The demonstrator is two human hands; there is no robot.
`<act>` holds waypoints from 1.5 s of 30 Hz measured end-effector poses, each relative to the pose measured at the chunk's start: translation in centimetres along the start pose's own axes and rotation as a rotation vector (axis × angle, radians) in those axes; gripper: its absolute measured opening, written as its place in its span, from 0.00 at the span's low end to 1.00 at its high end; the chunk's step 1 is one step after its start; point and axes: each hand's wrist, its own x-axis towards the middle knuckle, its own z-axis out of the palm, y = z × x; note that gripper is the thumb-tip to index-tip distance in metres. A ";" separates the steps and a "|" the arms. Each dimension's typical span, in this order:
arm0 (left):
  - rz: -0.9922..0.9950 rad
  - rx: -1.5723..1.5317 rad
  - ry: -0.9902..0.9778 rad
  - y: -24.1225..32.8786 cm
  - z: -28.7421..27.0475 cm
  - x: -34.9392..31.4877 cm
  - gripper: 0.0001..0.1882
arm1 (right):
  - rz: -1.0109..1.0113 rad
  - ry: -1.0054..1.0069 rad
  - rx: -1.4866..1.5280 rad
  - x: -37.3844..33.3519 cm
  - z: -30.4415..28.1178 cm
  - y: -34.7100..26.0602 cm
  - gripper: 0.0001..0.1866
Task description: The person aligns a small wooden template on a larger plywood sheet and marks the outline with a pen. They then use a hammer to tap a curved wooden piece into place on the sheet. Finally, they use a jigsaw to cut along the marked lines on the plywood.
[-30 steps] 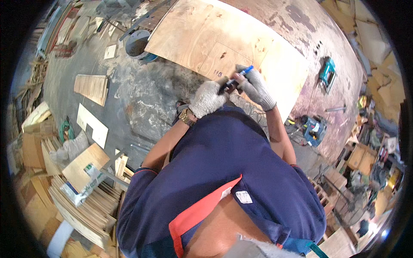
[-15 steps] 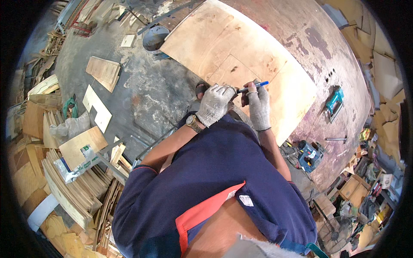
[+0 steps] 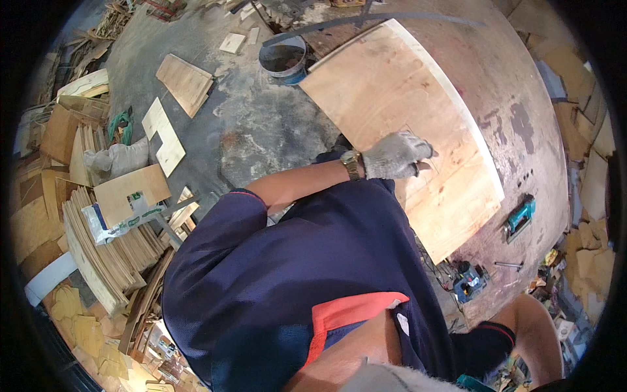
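My left hand (image 3: 397,157), in a pale knit glove with bare fingertips, is over the near part of a light plywood panel (image 3: 372,75). Its fingers are partly bent and spread apart, and nothing shows between them. Thin pencil-like lines run on the panel beside the hand. My right arm (image 3: 532,333) bends back at the lower right, and the hand at its end is out of sight. No pen is visible now.
Beyond the panel's far left corner stands a bucket (image 3: 285,57). On the right lie a teal power tool (image 3: 520,217), a blue jigsaw-like tool (image 3: 470,282) and a metal rod (image 3: 508,265). Stacked plywood strips (image 3: 108,251) and offcuts (image 3: 186,81) are to the left.
Both hands were together at a blue-ended pen. The right hand has since swung back out of view, and the pen is no longer seen. My left hand has moved right over the panel.
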 end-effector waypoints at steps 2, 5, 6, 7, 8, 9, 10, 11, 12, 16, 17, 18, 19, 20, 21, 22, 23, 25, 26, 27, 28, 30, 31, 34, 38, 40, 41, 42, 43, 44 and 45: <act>-0.013 -0.033 -0.066 -1.0 -0.3 0.4 0.18 | 0.066 -0.053 -0.103 -0.3 0.3 3.1 0.19; -0.035 -0.090 -0.086 -2.4 -0.7 0.7 0.17 | 0.126 -0.121 -0.209 -0.9 0.8 7.0 0.19; -0.044 -0.092 -0.089 -2.7 -0.9 0.7 0.17 | 0.146 -0.133 -0.238 -1.2 0.8 8.0 0.20; -0.056 -0.089 -0.107 -3.2 -1.0 0.7 0.16 | 0.163 -0.148 -0.266 -1.4 0.7 8.9 0.20; -0.051 -0.090 -0.102 -3.8 -1.3 0.8 0.17 | 0.178 -0.153 -0.285 -1.8 0.9 9.7 0.20; -0.059 -0.092 -0.112 -4.2 -1.5 0.7 0.17 | 0.191 -0.161 -0.300 -2.2 0.7 10.3 0.21; -0.070 -0.094 -0.127 -4.4 -1.6 0.4 0.17 | 0.202 -0.175 -0.326 -2.6 0.9 10.9 0.21; -0.110 -0.096 -0.150 -4.5 -1.8 0.0 0.18 | 0.210 -0.187 -0.336 -3.0 1.0 11.4 0.21; -0.128 -0.091 -0.177 -5.1 -2.1 0.1 0.18 | 0.224 -0.188 -0.349 -3.4 1.0 11.7 0.21; -0.127 0.101 -0.159 -7.1 -2.9 -1.3 0.21 | 0.232 -0.196 -0.388 -4.9 1.3 12.6 0.23; -0.161 0.188 -0.236 -8.1 -3.3 -2.0 0.24 | 0.226 -0.192 -0.397 -5.4 1.6 12.8 0.23; -0.153 0.264 -0.249 -9.6 -4.2 -2.9 0.27 | 0.224 -0.191 -0.395 -6.0 2.0 12.9 0.23; -0.173 0.374 -0.248 -11.4 -5.3 -4.1 0.31 | 0.226 -0.189 -0.394 -6.8 2.6 13.1 0.24; -0.127 0.446 -0.154 -12.9 -6.2 -5.8 0.35 | 0.223 -0.195 -0.389 -8.1 4.1 13.3 0.24; -0.192 0.525 -0.128 -14.6 -7.2 -7.5 0.40 | 0.237 -0.194 -0.398 -9.5 4.8 13.5 0.24; -0.306 0.588 -0.184 -16.9 -8.3 -8.8 0.41 | 0.249 -0.197 -0.413 -11.5 5.9 13.7 0.25; -0.419 0.966 -0.338 -18.7 -9.5 -10.6 0.42 | 0.268 -0.214 -0.420 -13.8 7.2 13.8 0.25; -0.723 0.748 -0.118 -21.6 -11.4 -13.5 0.45 | 0.311 -0.271 -0.439 -18.6 11.8 13.7 0.26; -0.852 0.569 -0.104 -22.9 -12.6 -14.4 0.46 | 0.340 -0.312 -0.451 -21.5 13.7 13.5 0.26; -0.929 0.684 -0.140 -23.6 -13.1 -15.1 0.46 | 0.378 -0.361 -0.465 -24.5 15.4 13.2 0.26; -0.957 0.606 -0.095 -24.2 -13.5 -15.6 0.44 | 0.421 -0.402 -0.485 -27.3 16.5 13.0 0.27; -1.022 0.305 -0.035 -24.4 -14.1 -16.2 0.43 | 0.556 -0.467 -0.477 -32.8 18.1 12.1 0.27; -1.001 0.370 -0.075 -24.3 -14.2 -16.2 0.42 | 0.661 -0.498 -0.456 -35.0 18.5 11.6 0.28; -0.974 0.486 -0.060 -23.9 -13.8 -15.8 0.41 | 0.818 -0.462 -0.307 -38.8 18.1 11.1 0.27; -0.944 0.588 0.029 -23.5 -12.7 -15.5 0.37 | 0.784 -0.377 -0.307 -39.9 17.9 10.4 0.25; -0.955 0.658 0.035 -23.2 -12.4 -15.5 0.36 | 0.790 -0.362 -0.289 -39.5 18.2 10.0 0.25; -0.954 0.677 0.024 -23.1 -12.4 -15.4 0.35 | 0.805 -0.354 -0.271 -39.1 18.4 9.9 0.25; -0.953 0.696 0.011 -23.1 -12.5 -15.3 0.34 | 0.824 -0.360 -0.245 -38.8 18.6 9.8 0.25; -0.915 0.699 0.010 -23.2 -12.6 -15.2 0.33 | 0.853 -0.359 -0.236 -38.4 18.8 9.7 0.25; -0.876 0.702 0.009 -23.3 -12.7 -15.1 0.33 | 0.868 -0.346 -0.219 -38.0 19.0 9.6 0.25; -0.858 0.682 0.013 -23.6 -12.9 -15.0 0.32 | 0.872 -0.365 -0.215 -37.7 19.1 9.5 0.24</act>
